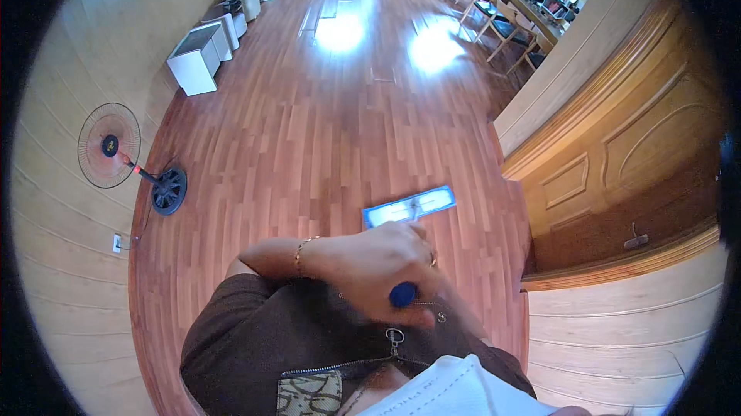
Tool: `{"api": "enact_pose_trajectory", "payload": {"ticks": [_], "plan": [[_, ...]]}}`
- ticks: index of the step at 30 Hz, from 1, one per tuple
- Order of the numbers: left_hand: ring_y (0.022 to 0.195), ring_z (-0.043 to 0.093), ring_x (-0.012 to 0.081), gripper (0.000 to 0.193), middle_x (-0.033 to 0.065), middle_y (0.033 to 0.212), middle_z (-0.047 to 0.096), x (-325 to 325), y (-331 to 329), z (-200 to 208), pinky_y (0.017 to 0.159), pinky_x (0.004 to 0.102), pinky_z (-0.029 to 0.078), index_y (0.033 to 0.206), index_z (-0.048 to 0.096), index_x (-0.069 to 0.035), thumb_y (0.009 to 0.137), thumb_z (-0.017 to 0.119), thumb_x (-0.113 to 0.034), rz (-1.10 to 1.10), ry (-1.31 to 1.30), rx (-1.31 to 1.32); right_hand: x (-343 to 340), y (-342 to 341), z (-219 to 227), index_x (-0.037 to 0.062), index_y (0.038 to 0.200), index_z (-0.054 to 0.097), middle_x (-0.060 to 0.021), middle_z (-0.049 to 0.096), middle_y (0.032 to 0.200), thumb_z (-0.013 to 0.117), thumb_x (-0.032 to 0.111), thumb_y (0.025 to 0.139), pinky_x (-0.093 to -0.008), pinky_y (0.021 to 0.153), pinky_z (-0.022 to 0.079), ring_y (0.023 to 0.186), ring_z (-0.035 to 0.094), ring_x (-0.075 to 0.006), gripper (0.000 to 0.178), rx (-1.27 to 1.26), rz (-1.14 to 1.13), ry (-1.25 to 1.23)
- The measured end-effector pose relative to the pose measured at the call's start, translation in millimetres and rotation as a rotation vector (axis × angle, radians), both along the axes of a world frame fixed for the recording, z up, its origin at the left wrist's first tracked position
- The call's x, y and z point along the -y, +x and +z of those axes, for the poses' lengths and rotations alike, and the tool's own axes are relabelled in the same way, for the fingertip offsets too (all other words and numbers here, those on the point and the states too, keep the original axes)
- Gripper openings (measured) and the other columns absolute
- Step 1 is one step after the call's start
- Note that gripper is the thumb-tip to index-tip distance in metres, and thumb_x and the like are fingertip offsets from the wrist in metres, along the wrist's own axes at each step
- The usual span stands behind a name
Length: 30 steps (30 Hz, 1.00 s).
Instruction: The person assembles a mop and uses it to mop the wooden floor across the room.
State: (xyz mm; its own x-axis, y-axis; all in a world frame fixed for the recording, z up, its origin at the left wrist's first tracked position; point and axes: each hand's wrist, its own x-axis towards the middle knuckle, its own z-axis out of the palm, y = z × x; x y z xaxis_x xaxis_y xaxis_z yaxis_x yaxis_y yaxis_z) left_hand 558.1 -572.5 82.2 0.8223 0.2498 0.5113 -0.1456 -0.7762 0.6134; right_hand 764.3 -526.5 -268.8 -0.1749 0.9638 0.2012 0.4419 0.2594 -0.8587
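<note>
Below the left hand (386, 262), lettering (413, 399) marks a mask (467, 385)

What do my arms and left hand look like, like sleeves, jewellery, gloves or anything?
Your dark brown sleeves leave both forearms bare. A thin, gold-toned bracelet circles the left wrist, and your left hand is ungloved.

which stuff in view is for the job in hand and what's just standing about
In use:
mop, head on the floor
its blue end, at the left hand

Just standing about:
fan, by the left wall
white cabinet
chairs, on the right
</note>
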Motion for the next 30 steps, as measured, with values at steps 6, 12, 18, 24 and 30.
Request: {"api": "enact_pose_trajectory", "payload": {"ticks": [6, 12, 18, 24, 30], "plan": [[0.062, 0.058, 0.0298, 0.027, 0.0084, 0.062, 0.058, 16.6, -4.3, 2.9, 0.064, 0.0409, 0.042, 0.062, 0.057, -0.010, 0.073, 0.071, -0.030, -0.270, -0.045, 0.033, 26.9, -54.9, 81.8, 0.0043, 0.072, 0.060, -0.0110, 0.056, 0.065, 0.071, 0.022, 0.079, -0.0365, 0.059, 0.041, 0.062, 0.053, -0.0225, 0.022, 0.000, 0.174, -0.128], [0.065, 0.058, 0.0292, 0.026, 0.0070, 0.064, 0.056, -6.2, 8.8, -30.4, 0.066, 0.0416, 0.041, 0.065, 0.051, -0.009, 0.078, 0.070, -0.021, -0.362, -0.015, -0.012, -21.3, -57.1, 46.0, 0.0053, 0.074, 0.062, -0.0126, 0.057, 0.067, 0.073, 0.024, 0.079, -0.0373, 0.054, 0.042, 0.062, 0.057, -0.0262, 0.022, 0.078, 0.141, 0.255], [0.075, 0.059, 0.0277, 0.021, 0.0071, 0.073, 0.059, -42.0, -12.0, -80.3, 0.078, 0.0411, 0.041, 0.070, 0.055, -0.009, 0.075, 0.070, -0.023, -0.112, 0.056, -0.120, -77.4, -60.4, 15.5, 0.0085, 0.079, 0.063, -0.0087, 0.063, 0.077, 0.073, 0.022, 0.076, -0.0347, 0.060, 0.048, 0.071, 0.062, -0.0236, 0.017, -0.037, 0.107, 0.083], [0.082, 0.060, 0.0267, 0.024, 0.0057, 0.076, 0.057, -72.8, -70.0, -88.3, 0.089, 0.0426, 0.038, 0.074, 0.057, -0.011, 0.072, 0.074, -0.027, 0.124, 0.199, -0.172, -114.9, -80.3, 21.2, 0.0163, 0.084, 0.064, -0.0070, 0.065, 0.086, 0.069, 0.033, 0.076, -0.0392, 0.068, 0.049, 0.082, 0.063, -0.0280, 0.019, 0.302, 0.059, -0.017], [0.088, 0.062, 0.0274, 0.030, 0.0076, 0.086, 0.063, -101.2, -150.6, -55.4, 0.092, 0.0446, 0.041, 0.092, 0.066, -0.013, 0.071, 0.079, -0.030, -0.142, 0.056, -0.266, -98.1, -130.8, 11.1, 0.0183, 0.093, 0.063, -0.0058, 0.063, 0.091, 0.067, 0.033, 0.078, -0.0467, 0.081, 0.045, 0.096, 0.059, -0.0289, 0.022, 0.423, -0.042, 0.044]]}}
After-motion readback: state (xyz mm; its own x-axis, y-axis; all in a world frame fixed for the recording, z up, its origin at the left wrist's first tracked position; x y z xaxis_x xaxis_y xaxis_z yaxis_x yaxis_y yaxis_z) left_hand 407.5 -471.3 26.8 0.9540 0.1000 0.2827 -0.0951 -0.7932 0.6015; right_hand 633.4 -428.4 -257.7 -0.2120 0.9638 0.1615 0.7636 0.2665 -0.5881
